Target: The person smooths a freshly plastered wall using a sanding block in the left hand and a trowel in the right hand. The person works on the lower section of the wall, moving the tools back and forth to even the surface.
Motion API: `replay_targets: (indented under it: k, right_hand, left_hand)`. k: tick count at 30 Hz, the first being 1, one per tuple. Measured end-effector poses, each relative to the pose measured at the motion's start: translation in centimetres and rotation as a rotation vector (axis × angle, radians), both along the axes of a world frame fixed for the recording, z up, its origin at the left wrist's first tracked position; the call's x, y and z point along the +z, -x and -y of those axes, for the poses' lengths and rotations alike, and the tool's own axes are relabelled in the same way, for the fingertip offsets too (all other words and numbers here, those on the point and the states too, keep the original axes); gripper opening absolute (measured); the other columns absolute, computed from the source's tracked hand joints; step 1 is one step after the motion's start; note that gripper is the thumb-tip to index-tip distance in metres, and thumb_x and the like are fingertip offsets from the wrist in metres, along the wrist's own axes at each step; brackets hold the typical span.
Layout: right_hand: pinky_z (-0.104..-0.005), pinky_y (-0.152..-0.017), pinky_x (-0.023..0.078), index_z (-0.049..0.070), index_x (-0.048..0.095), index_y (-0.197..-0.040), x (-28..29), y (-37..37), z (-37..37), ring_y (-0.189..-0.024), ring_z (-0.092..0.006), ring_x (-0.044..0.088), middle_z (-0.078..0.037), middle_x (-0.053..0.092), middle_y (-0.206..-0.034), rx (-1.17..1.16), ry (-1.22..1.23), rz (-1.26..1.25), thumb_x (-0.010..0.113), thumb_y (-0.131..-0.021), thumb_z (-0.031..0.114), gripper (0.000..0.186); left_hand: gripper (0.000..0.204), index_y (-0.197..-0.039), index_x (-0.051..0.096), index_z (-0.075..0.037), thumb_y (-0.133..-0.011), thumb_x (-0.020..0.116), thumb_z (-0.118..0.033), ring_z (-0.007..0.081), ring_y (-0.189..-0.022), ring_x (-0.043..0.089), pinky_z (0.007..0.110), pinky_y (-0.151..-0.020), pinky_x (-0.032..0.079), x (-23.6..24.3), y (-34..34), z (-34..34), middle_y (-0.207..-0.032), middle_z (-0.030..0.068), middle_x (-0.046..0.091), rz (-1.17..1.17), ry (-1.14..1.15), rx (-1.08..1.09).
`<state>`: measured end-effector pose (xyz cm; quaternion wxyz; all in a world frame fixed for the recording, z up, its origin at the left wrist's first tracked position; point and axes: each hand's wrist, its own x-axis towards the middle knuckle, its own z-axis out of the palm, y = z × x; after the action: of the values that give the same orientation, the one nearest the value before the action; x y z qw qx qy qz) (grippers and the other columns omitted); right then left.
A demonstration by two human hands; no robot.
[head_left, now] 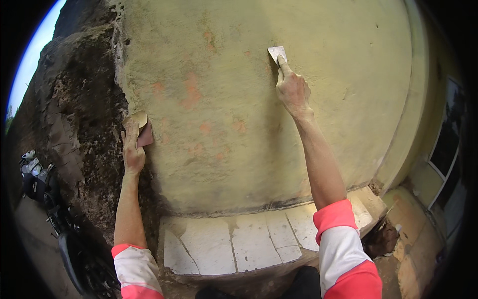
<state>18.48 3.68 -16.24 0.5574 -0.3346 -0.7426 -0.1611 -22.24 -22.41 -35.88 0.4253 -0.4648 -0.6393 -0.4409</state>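
Observation:
In my right hand point(294, 93) is a putty knife point(276, 53), its flat pale blade against the upper part of the yellowish-green wall point(318, 144). The index finger lies along the blade, and the handle is hidden in the fist. Over by the wall's left edge, my left hand point(133, 152) grips a folded piece of sandpaper point(145, 136), tan on its curled flap and reddish on the other side. It rests at the wall's surface. Orange-red patches point(191, 92) show through the coating between the two hands.
A ledge of cracked white tiles point(254, 241) runs along the wall's foot. Dark rough rock or earth point(94, 124) borders the wall on the left, with a parked motorbike point(74, 249) below. To the right are a framed window or door point(444, 132) and a dark brown object point(382, 239).

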Motion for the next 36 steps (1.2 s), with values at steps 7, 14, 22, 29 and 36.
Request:
replay_targets:
  k: [7,14,22,29,36]
  right_hand:
    - [-0.0520,-0.069,0.059,0.023,0.059,-0.150,-4.8,-2.2,-1.9,-0.075,-0.0376,0.075,-0.018,0.075,-0.081,0.011,0.002,0.021,0.055,-0.107,0.026,0.043]
    - [-0.0505,-0.065,0.058,0.021,0.061,-0.148,-5.2,-2.7,-1.9,-0.071,-0.0346,0.075,-0.016,0.075,-0.080,-0.018,0.022,-0.003,0.055,-0.107,0.023,0.041]
    - [-0.0494,-0.063,0.057,0.020,0.063,-0.146,-4.4,-2.8,-3.0,-0.069,-0.0337,0.074,-0.015,0.074,-0.078,-0.008,-0.041,-0.066,0.055,-0.107,0.022,0.040]
    - [-0.0476,-0.076,0.059,0.020,0.060,-0.150,-5.6,-4.5,-3.5,-0.082,-0.0334,0.076,-0.016,0.078,-0.086,0.052,0.144,-0.138,0.053,-0.108,0.024,0.042]
    - [-0.0456,-0.076,0.058,0.022,0.063,-0.148,-10.1,-6.2,-5.1,-0.085,-0.0309,0.078,-0.018,0.078,-0.100,0.022,0.079,-0.069,0.054,-0.108,0.025,0.041]
  left_hand:
    - [0.084,-0.161,0.042,-0.002,-0.077,0.042,0.012,0.0346,-0.160,0.026,0.051,-0.132,0.012,0.3,-0.3,0.3,-0.168,0.0176,0.039,0.000,0.007,0.003]
    - [0.084,-0.160,0.042,-0.003,-0.078,0.041,0.013,0.0338,-0.160,0.027,0.051,-0.131,0.014,0.4,-0.5,0.4,-0.168,0.0163,0.039,-0.009,0.011,0.008]
    - [0.085,-0.161,0.041,-0.003,-0.077,0.043,0.010,0.0336,-0.160,0.026,0.051,-0.132,0.011,0.4,-0.5,-0.2,-0.167,0.0174,0.040,-0.019,-0.007,-0.012]
    - [0.087,-0.162,0.040,-0.005,-0.077,0.042,0.013,0.0329,-0.160,0.026,0.052,-0.132,0.012,0.1,-0.4,-0.2,-0.169,0.0148,0.038,-0.018,0.014,-0.011]
    - [0.085,-0.162,0.041,-0.006,-0.080,0.041,0.015,0.0328,-0.160,0.027,0.053,-0.131,0.014,0.1,0.0,-0.6,-0.169,0.0133,0.039,-0.014,-0.004,-0.015]
